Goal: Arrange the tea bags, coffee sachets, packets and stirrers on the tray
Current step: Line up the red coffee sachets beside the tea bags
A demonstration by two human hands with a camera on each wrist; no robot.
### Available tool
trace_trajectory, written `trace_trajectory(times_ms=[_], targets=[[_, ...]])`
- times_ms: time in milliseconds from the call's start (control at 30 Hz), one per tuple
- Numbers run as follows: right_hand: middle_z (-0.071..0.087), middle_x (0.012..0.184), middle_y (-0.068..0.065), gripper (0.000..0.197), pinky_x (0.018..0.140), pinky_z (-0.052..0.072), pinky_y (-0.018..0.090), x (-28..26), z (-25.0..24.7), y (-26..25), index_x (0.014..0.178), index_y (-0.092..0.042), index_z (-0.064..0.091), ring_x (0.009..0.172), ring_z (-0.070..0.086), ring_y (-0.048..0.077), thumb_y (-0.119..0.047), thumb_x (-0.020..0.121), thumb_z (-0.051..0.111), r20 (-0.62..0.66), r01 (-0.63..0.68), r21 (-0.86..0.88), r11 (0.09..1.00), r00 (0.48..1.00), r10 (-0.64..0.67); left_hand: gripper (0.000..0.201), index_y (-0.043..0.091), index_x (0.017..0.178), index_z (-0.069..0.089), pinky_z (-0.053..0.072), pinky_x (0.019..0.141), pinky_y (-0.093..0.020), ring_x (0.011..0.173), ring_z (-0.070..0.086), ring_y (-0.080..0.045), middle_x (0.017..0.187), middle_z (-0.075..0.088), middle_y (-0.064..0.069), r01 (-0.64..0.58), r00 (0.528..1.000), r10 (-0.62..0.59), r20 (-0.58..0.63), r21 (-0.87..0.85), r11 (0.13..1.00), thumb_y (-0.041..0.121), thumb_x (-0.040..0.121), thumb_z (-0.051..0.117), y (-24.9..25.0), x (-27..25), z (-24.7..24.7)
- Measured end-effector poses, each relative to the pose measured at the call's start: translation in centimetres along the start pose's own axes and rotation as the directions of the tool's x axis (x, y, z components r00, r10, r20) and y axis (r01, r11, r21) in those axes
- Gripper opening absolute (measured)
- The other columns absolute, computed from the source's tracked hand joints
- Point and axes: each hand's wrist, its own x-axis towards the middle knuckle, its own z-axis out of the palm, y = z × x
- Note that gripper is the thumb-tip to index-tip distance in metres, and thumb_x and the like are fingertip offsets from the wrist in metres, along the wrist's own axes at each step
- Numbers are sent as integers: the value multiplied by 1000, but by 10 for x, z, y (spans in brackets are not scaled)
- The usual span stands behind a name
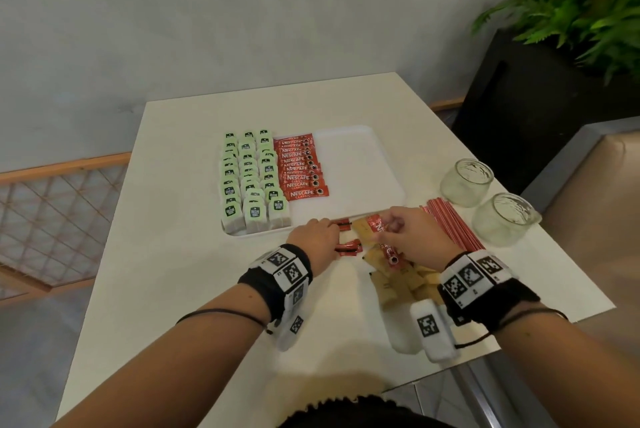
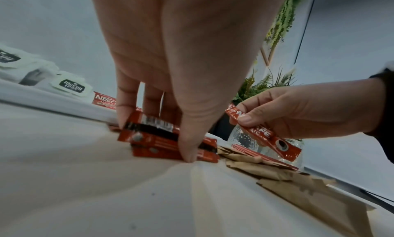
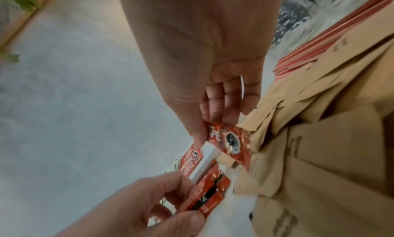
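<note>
A white tray [image 1: 360, 164] holds rows of green tea bags [image 1: 249, 178] on its left and a column of red coffee sachets [image 1: 301, 168] beside them. Just in front of the tray, my left hand [image 1: 317, 237] pinches a small stack of red coffee sachets [image 2: 162, 139] lying on the table. My right hand [image 1: 401, 233] pinches one red coffee sachet [image 1: 382, 237] [image 3: 230, 143] and holds it above the brown packets [image 1: 398, 282]. Red stirrers [image 1: 450, 223] lie in a bundle to the right of that hand.
Two empty glass jars [image 1: 465, 181] [image 1: 502, 219] stand at the table's right edge beyond the stirrers. The tray's right half is bare. A dark planter with a green plant [image 1: 571, 5] stands past the table's far right corner.
</note>
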Motion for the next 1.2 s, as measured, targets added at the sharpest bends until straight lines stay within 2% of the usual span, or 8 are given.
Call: trace_trajectory(times_ms=[100, 200, 400, 500, 600, 833, 1000, 1200], targets=[[52, 65, -8, 19, 61, 40, 19, -4, -2, 5, 75, -30, 60, 61, 47, 5, -27, 80, 78, -13, 14, 59, 998, 1000, -13, 30, 4, 125, 48, 42, 93, -35, 115, 49, -29, 128, 51, -14, -3, 999, -1, 39, 96, 995, 19, 99, 49, 3, 1, 5], [51, 66, -3, 18, 64, 41, 23, -7, -1, 10, 80, -16, 63, 62, 46, 9, -27, 81, 77, -17, 18, 70, 997, 1000, -17, 29, 2, 125, 46, 43, 91, -35, 113, 52, -30, 126, 53, -16, 27, 998, -33, 54, 101, 995, 15, 99, 47, 3, -2, 3], [44, 64, -4, 24, 64, 38, 27, -15, -6, 15, 73, -17, 55, 61, 41, 11, -26, 83, 75, -19, 26, 91, 996, 1000, -24, 25, -1, 120, 35, 40, 66, -37, 89, 62, -37, 105, 62, -22, 189, 982, -181, 59, -187, 964, 1, 95, 38, -4, -1, -2], [45, 64, -6, 24, 64, 39, 27, -19, -7, 14, 72, -21, 54, 61, 42, 10, -24, 84, 74, -18, 42, 100, 994, 999, -41, 25, 6, 119, 34, 40, 65, -36, 80, 59, -35, 98, 63, -18, 194, 980, -199, 12, -304, 933, 16, 98, 41, -1, -4, 0], [50, 68, -6, 18, 67, 43, 27, -22, -7, 11, 78, -23, 57, 65, 47, 9, -25, 84, 74, -16, 47, 111, 993, 999, -45, 40, 9, 126, 34, 44, 76, -37, 96, 60, -34, 108, 62, -13, 167, 986, -167, 13, -175, 970, 35, 98, 46, 2, -4, 1], [50, 67, -7, 19, 67, 44, 30, -28, -11, 8, 77, -23, 57, 65, 48, 11, -26, 83, 75, -34, 38, 136, 990, 999, -34, 36, 6, 129, 40, 43, 91, -38, 115, 54, -33, 127, 57, -15, 138, 990, -138, 23, 4, 990, 21, 97, 46, 5, -10, 6], [54, 71, -5, 16, 68, 46, 29, -28, -12, 7, 81, -21, 60, 66, 51, 10, -27, 83, 75, -46, 39, 125, 991, 998, -33, 41, 11, 133, 39, 42, 86, -37, 112, 54, -30, 123, 59, -11, 130, 992, -129, -10, 73, 989, 31, 98, 47, 6, -7, -4], [57, 76, -4, 17, 71, 47, 28, -26, -12, 6, 89, -21, 62, 71, 54, 10, -29, 83, 75, -54, 46, 117, 992, 998, -40, 30, 9, 122, 56, 48, 87, -35, 110, 60, -28, 121, 63, -10, 95, 985, -122, 124, 205, 974, 21, 98, 45, 14, -4, -9]])
